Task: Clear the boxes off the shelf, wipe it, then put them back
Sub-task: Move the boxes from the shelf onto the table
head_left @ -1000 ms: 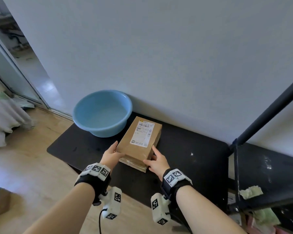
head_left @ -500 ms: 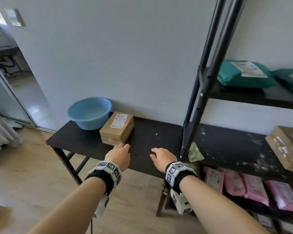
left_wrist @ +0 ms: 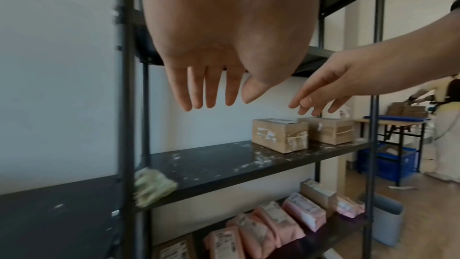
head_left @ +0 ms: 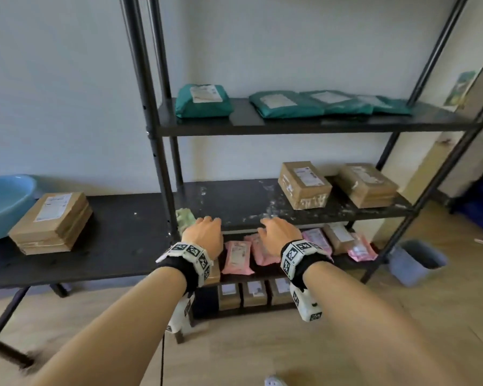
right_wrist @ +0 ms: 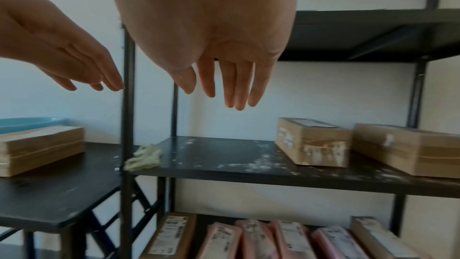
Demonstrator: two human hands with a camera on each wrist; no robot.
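Two brown cardboard boxes (head_left: pixel 304 184) (head_left: pixel 367 184) stand at the right of the dusty black middle shelf (head_left: pixel 234 201). A third brown box (head_left: pixel 52 221) lies on the black side table (head_left: pixel 117 246) to the left, beside a blue basin (head_left: pixel 3 204). A crumpled pale green cloth (head_left: pixel 185 217) sits at the shelf's front left corner. My left hand (head_left: pixel 204 232) and right hand (head_left: pixel 279 234) hover empty in front of the shelf's edge. Both hands have straight, relaxed fingers (left_wrist: pixel 209 90) (right_wrist: pixel 234 88).
Green mailer bags (head_left: pixel 204 100) lie on the upper shelf. Pink packets (head_left: pixel 236 257) and small boxes fill the lower shelves. Black uprights (head_left: pixel 148 107) frame the shelf. A grey bin (head_left: pixel 414 260) stands on the floor at right. Another person (left_wrist: pixel 445 105) works at a far table.
Both hands let go of the box on the side table and swung right to the shelf's front edge. My view turned right, bringing the whole shelf unit into sight.
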